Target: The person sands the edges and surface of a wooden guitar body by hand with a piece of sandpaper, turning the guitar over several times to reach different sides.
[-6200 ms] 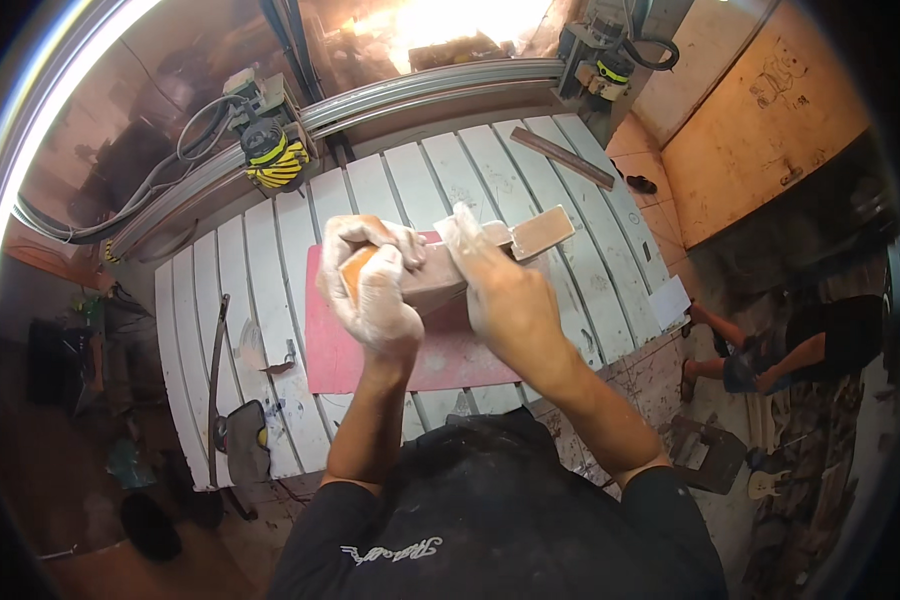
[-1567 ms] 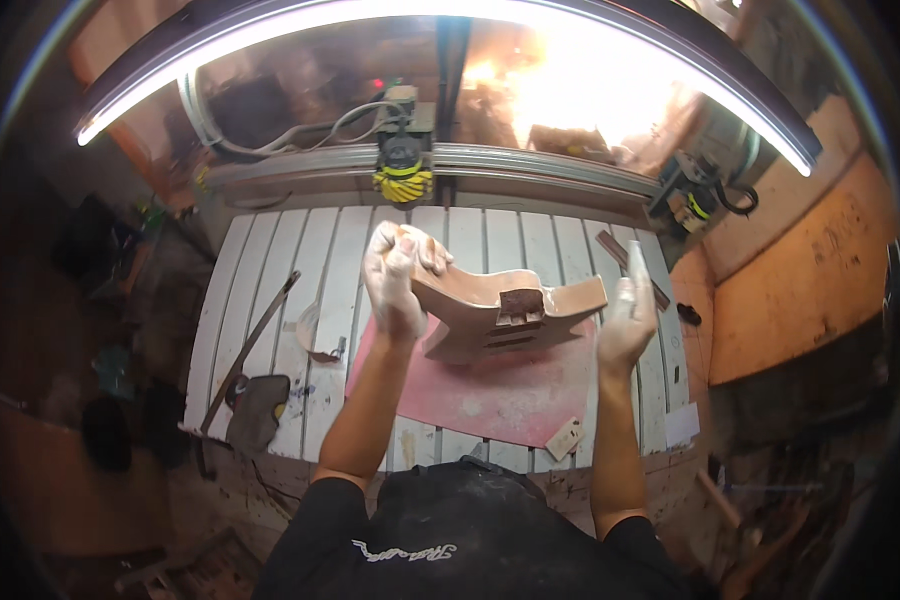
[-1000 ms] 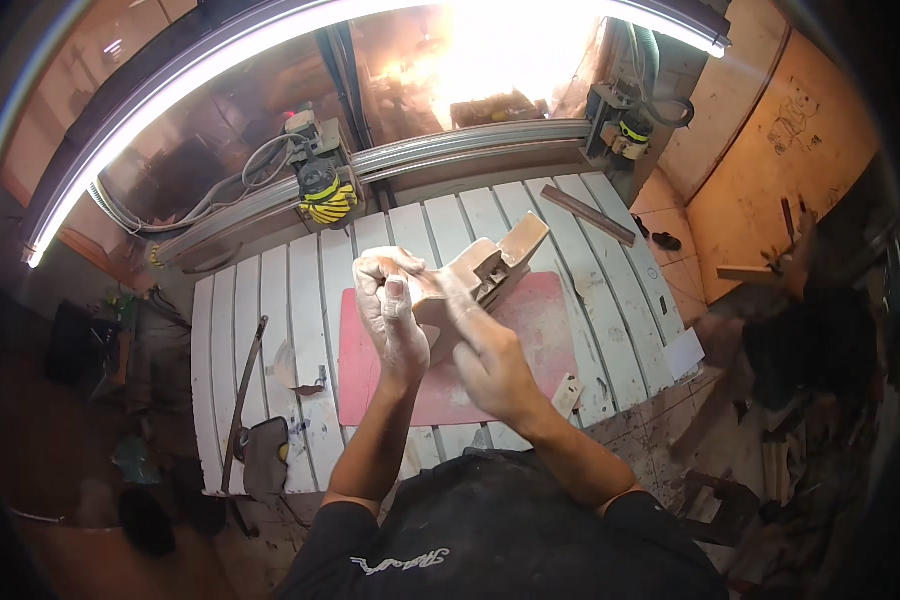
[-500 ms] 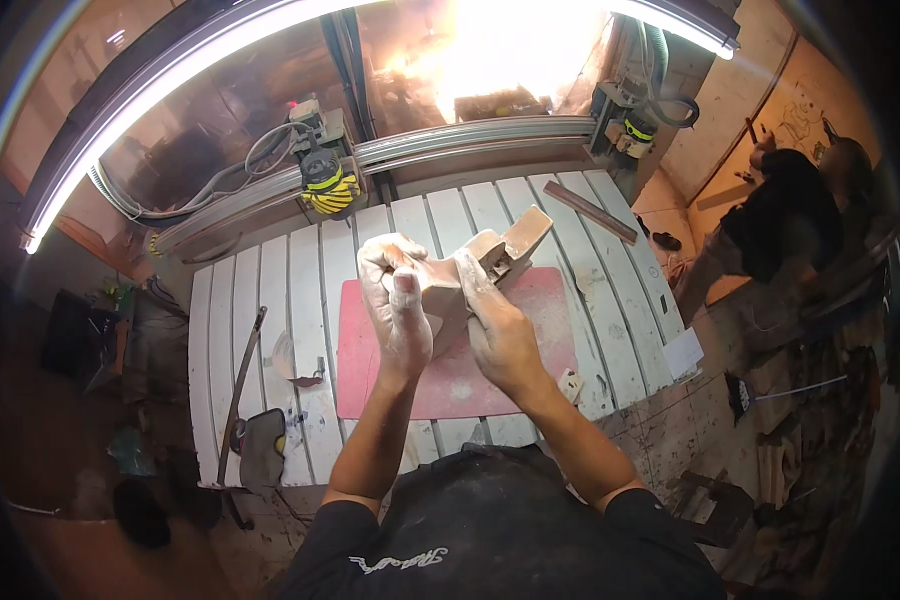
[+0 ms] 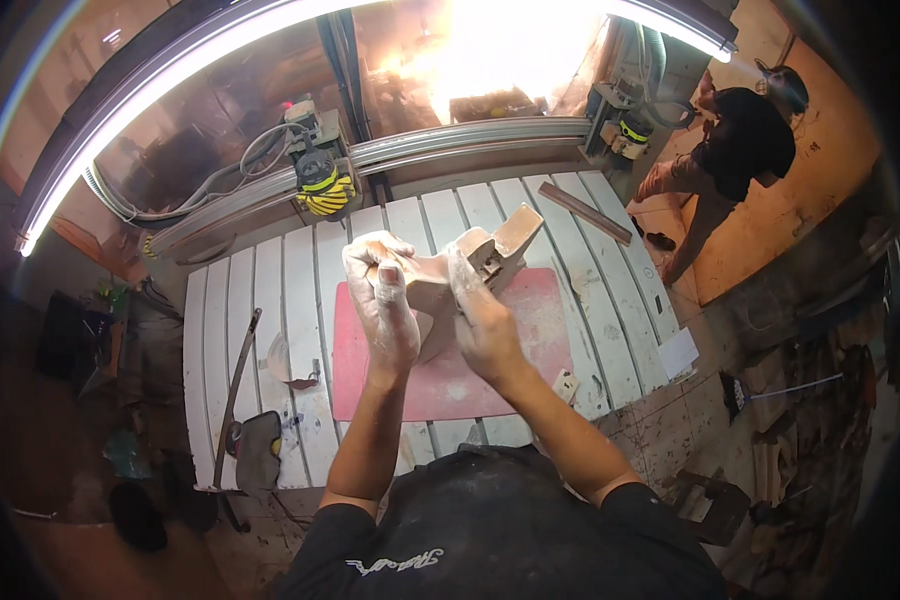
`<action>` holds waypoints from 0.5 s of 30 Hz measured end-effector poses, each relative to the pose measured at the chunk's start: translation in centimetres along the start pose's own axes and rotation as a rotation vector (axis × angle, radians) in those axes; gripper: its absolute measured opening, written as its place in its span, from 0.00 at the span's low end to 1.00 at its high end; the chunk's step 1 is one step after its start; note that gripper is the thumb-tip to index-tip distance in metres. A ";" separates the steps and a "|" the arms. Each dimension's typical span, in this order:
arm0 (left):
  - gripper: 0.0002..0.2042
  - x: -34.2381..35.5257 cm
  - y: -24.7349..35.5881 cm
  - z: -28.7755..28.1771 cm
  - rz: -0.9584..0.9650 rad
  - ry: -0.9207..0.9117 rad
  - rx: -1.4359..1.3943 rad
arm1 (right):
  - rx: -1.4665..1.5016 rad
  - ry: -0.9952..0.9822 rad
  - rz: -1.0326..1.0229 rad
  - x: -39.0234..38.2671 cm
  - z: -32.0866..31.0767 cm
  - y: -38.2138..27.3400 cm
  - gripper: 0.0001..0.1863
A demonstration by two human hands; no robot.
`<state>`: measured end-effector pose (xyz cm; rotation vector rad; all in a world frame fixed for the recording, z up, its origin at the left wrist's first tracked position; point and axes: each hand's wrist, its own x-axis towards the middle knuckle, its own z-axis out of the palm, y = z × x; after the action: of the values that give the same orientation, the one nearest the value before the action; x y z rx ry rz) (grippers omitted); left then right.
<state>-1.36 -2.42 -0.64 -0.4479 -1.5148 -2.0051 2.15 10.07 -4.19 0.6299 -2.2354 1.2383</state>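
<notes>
A dusty light-brown carved wooden piece [image 5: 518, 230] is held up over a pink mat [image 5: 510, 395], tilted with its blocky end pointing away to the right. A hollow shows near its middle. My left hand [image 5: 382, 305], coated in pale dust, has its fingers curled round the left part of the piece, thumb upright. Close beside it, my right hand [image 5: 485, 325] grips the middle part, its dusty fingers lying along the near side. The fingers and the mat hide part of the piece's lower side.
The mat lies on a white slatted table [image 5: 300, 260]. Left are a dark bar [image 5: 238, 390] and a grey pad-like object [image 5: 260, 450]; a brown strip [image 5: 585, 212] lies far right. Two yellow-marked machine heads [image 5: 322, 185] sit on a rail behind. Another person [image 5: 740, 145] stands at the right.
My hands and the wooden piece have shifted slightly left, the right hand a little nearer the left. The other person has moved farther away and stands more upright.
</notes>
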 end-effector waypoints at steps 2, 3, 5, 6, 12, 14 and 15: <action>0.23 0.3 0.0 -0.6 -0.035 -0.008 0.004 | -0.111 -0.096 0.194 0.8 -0.6 -1.6 0.34; 0.22 0.4 -0.1 -0.5 -0.021 -0.024 -0.003 | 0.000 -0.024 0.059 0.8 -0.6 -2.4 0.33; 0.20 0.1 -0.3 -0.3 0.000 -0.023 -0.042 | -0.019 0.016 -0.074 0.8 0.2 -1.5 0.33; 0.20 0.2 -0.4 -0.2 -0.005 -0.033 -0.045 | -0.045 0.062 -0.199 0.6 0.6 -0.5 0.33; 0.16 1.6 -0.4 -0.9 -0.005 -0.027 0.001 | -0.461 0.202 0.136 1.4 -3.9 4.0 0.33; 0.16 1.8 -0.7 -0.8 0.015 -0.027 -0.013 | -0.434 0.262 0.062 1.7 -3.7 3.0 0.33; 0.16 1.6 -0.8 -0.7 0.025 -0.031 -0.027 | -0.391 0.153 0.076 1.4 -3.5 2.4 0.33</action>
<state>-3.02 -3.39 -0.50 -0.5085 -1.4947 -2.0103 0.28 14.03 -3.24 0.2913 -2.2975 0.8148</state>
